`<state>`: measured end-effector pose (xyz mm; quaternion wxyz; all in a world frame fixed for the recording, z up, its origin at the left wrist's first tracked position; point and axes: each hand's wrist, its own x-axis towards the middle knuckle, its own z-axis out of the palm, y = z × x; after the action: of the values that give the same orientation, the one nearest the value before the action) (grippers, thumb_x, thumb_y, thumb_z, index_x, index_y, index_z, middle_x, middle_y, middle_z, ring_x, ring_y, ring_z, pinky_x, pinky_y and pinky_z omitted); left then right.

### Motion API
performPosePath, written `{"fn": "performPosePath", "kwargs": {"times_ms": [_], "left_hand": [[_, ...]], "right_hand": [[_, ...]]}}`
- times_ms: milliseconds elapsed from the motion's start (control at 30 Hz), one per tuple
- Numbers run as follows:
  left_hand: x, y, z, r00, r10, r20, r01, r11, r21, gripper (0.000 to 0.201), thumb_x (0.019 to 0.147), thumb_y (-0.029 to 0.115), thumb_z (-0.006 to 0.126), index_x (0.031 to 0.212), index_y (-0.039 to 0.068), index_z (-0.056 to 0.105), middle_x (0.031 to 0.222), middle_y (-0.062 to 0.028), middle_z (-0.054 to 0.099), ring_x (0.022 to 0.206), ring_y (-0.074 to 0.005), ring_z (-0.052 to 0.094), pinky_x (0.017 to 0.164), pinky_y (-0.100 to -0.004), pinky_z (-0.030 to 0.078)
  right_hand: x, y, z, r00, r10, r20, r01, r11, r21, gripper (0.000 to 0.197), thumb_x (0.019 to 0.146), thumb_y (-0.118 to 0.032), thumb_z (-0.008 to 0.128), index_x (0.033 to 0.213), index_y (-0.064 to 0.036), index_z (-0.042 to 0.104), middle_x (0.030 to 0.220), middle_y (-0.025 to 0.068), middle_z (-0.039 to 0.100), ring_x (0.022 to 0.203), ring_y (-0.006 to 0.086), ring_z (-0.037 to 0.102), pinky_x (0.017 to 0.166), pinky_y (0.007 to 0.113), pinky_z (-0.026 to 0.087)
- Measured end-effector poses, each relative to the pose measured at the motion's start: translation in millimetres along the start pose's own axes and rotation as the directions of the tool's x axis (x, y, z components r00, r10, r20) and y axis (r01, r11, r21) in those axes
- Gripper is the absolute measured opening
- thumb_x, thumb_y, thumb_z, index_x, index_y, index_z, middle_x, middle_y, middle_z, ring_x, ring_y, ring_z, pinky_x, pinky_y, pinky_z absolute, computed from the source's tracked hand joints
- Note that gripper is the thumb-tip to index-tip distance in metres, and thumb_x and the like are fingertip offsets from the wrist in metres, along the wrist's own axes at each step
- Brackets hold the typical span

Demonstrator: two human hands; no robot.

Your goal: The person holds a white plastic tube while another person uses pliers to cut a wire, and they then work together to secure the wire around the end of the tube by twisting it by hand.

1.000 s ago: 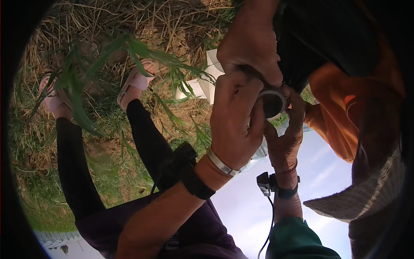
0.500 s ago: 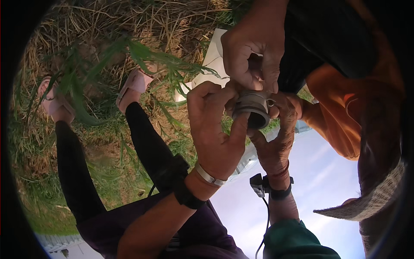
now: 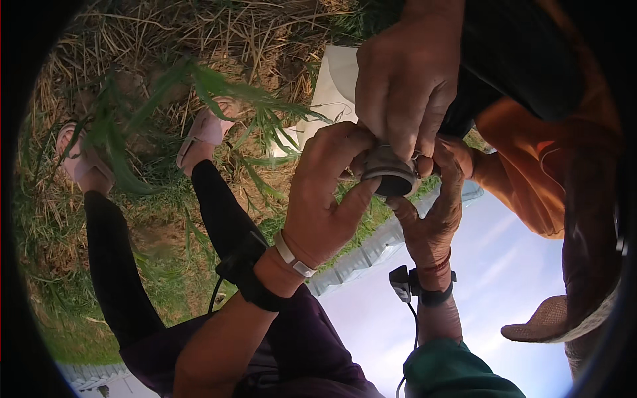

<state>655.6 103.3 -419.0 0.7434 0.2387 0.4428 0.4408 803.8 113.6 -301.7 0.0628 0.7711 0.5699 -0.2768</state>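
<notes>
A short, round grey fitting (image 3: 381, 159), like a pipe coupling with a dark open end, is held in the air among several hands. My left hand (image 3: 325, 192), with a white band and a black strap on the wrist, grips its left side, thumb at the lower rim. From the right, my right hand (image 3: 434, 219), below a green sleeve, holds the rim between thumb and fingers. Another person's hand (image 3: 408, 86) reaches from above, its fingertips on top of the fitting. A further hand from an orange sleeve (image 3: 527, 169) comes in behind my right fingers, mostly hidden.
A white sheet-like object (image 3: 326, 93) lies on the ground behind the hands. Green leaves (image 3: 232, 93) and dry straw (image 3: 166, 30) spread at upper left. Someone's legs in black (image 3: 119, 259) with pink sandals (image 3: 206, 126) stand at left. A woven brim (image 3: 547, 322) shows at lower right.
The other person's upper hand has moved down and right, its fingers now closing over the fitting's top. My left wrist has shifted left and down. The fitting has tipped slightly.
</notes>
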Motion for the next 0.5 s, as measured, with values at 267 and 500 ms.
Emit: {"fn": "performPosePath", "kwargs": {"times_ms": [267, 500], "left_hand": [[-1, -15, -1, 0.997, 0.079, 0.001, -0.079, 0.988, 0.132, 0.046, 0.078, -0.002, 0.067, 0.123, 0.001, 0.061, 0.118, -0.0168, 0.060, 0.098, -0.0297, 0.063, 0.081, -0.0373, 0.054], [2, -1, 11, 0.990, 0.091, -0.112, -0.070, 0.981, 0.182, 0.036, 0.078, -0.008, 0.062, 0.114, -0.005, 0.067, 0.113, -0.0170, 0.064, 0.101, -0.0282, 0.067, 0.087, -0.0362, 0.054]], "right_hand": [[-10, 8, 17, 0.995, -0.065, -0.075, 0.059, 0.995, -0.079, 0.089, 0.064, -0.014, 0.094, 0.141, -0.0081, 0.050, 0.149, 0.0163, 0.044, 0.138, 0.0366, 0.045, 0.113, 0.048, 0.041], [-22, 3, 43, 0.936, -0.075, -0.345, 0.087, 0.996, 0.021, 0.068, 0.081, -0.033, 0.087, 0.135, -0.0065, 0.054, 0.140, 0.0140, 0.046, 0.130, 0.0305, 0.049, 0.104, 0.043, 0.047]]}}
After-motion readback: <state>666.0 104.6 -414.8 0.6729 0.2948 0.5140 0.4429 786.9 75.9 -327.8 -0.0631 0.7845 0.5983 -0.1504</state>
